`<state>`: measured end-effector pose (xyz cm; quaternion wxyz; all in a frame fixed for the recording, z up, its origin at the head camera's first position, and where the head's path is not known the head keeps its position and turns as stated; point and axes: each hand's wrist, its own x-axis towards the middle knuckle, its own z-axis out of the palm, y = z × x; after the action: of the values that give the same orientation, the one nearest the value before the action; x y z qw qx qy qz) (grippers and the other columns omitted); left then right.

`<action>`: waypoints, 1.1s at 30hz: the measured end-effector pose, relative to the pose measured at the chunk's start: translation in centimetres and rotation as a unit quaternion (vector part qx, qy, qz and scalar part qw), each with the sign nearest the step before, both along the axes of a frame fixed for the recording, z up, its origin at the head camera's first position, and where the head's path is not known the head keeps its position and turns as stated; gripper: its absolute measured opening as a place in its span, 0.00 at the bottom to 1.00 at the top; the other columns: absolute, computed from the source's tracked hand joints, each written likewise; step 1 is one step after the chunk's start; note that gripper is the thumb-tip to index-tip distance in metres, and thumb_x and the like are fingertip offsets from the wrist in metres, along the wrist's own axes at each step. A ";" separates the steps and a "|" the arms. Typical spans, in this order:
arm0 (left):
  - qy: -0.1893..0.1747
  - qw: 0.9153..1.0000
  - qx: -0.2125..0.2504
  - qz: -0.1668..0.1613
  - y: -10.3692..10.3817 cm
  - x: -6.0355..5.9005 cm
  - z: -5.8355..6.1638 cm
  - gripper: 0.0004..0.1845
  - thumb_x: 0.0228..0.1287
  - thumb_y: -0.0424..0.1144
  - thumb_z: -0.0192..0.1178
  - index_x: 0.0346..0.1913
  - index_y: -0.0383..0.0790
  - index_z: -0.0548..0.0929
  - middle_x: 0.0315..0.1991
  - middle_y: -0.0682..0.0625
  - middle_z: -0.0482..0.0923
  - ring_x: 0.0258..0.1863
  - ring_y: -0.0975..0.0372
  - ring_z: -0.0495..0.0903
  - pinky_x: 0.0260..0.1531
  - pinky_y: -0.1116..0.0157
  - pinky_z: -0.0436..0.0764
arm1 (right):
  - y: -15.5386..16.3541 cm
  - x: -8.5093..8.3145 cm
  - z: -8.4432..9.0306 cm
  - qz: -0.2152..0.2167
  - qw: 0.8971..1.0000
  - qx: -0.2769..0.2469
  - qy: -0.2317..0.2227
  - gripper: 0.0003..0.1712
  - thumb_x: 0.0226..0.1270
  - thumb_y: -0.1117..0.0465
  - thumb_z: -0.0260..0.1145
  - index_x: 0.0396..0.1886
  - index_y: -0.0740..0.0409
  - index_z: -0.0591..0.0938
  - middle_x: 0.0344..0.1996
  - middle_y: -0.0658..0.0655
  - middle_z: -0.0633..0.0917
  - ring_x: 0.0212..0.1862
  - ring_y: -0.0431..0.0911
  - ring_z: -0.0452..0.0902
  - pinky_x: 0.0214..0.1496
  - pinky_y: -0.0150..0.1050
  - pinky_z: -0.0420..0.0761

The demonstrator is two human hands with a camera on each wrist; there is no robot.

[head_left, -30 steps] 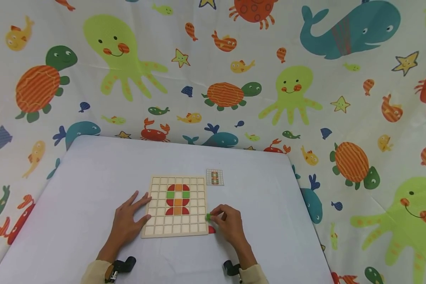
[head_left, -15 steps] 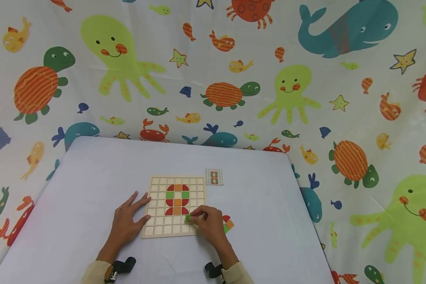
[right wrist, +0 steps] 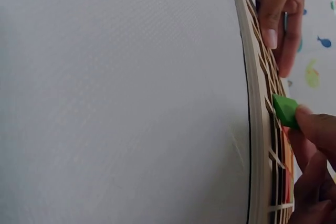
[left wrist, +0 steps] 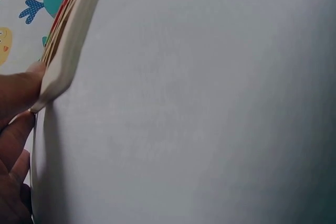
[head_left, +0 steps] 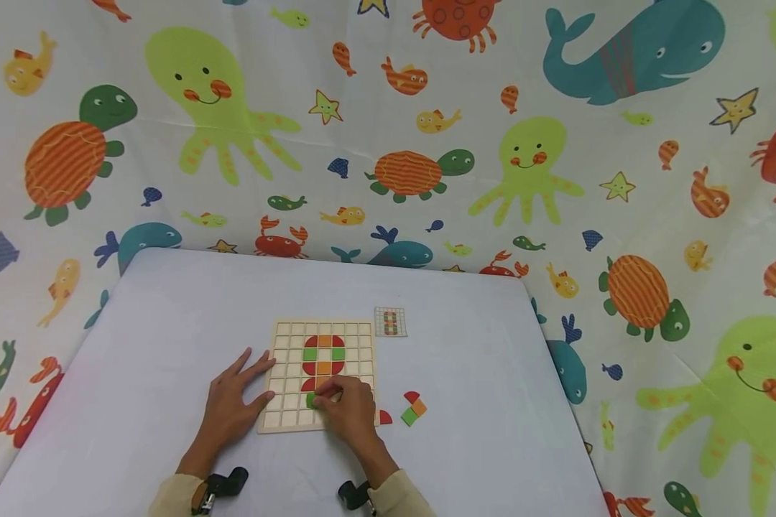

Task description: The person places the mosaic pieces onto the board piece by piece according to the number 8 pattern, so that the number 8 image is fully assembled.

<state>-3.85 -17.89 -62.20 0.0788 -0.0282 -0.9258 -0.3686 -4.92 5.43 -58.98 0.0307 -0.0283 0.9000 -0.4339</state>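
A wooden grid board (head_left: 284, 420) lies on the table, with red, orange and green tiles (head_left: 324, 354) set in its middle cells. My right hand (head_left: 344, 411) reaches over the board's lower half and pinches a green square tile (head_left: 310, 400) between its fingertips, just above a cell. In the right wrist view the same green tile (right wrist: 285, 110) sits tilted at the board's grid (right wrist: 260, 129). My left hand (head_left: 233, 402) lies flat with spread fingers on the board's left edge; its fingers (left wrist: 16, 98) touch the board's corner (left wrist: 58, 77).
A small pattern card (head_left: 391, 322) lies just past the board's far right corner. Loose tiles sit right of the board: a red quarter-round (head_left: 384, 418), another red one (head_left: 412, 396), an orange square (head_left: 419, 407) and a green square (head_left: 409, 416). The table (head_left: 168, 323) ends at a sea-creature cloth.
My right hand carried the green tile leftward from the board's right edge to over its lower middle. The loose tiles it covered now show. The left hand stayed put.
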 end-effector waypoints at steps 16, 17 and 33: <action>0.004 1.000 0.000 0.001 -0.1 -0.2 -0.5 0.33 0.59 0.37 0.76 0.69 0.44 0.82 0.74 0.39 0.76 0.78 0.35 0.64 0.67 0.28 0.60 | -1.8 0.1 -0.5 0.002 0.996 0.083 0.032 0.06 0.60 0.56 0.83 0.31 0.42 0.91 0.23 0.36 0.83 0.30 0.28 0.71 0.30 0.27 0.68; 0.003 1.000 0.000 0.002 -0.1 -0.2 -0.5 0.33 0.59 0.37 0.76 0.69 0.44 0.82 0.74 0.39 0.76 0.78 0.35 0.64 0.67 0.28 0.60 | -1.8 0.1 -0.5 0.004 0.996 0.085 0.031 0.06 0.60 0.56 0.83 0.31 0.42 0.91 0.24 0.36 0.82 0.31 0.28 0.70 0.31 0.27 0.68; 0.007 1.000 0.001 0.002 -0.1 -0.3 -0.5 0.32 0.59 0.38 0.76 0.68 0.42 0.82 0.73 0.38 0.76 0.78 0.34 0.63 0.67 0.28 0.60 | 3.2 -0.3 0.7 0.001 0.999 -0.033 0.031 0.08 0.62 0.54 0.82 0.39 0.46 0.92 0.30 0.43 0.89 0.29 0.32 0.73 0.30 0.26 0.74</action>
<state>-4.13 -18.00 -62.75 0.0857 -0.0291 -0.9249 -0.3693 -5.19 8.60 -58.31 0.0019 -0.0435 0.8859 -0.4619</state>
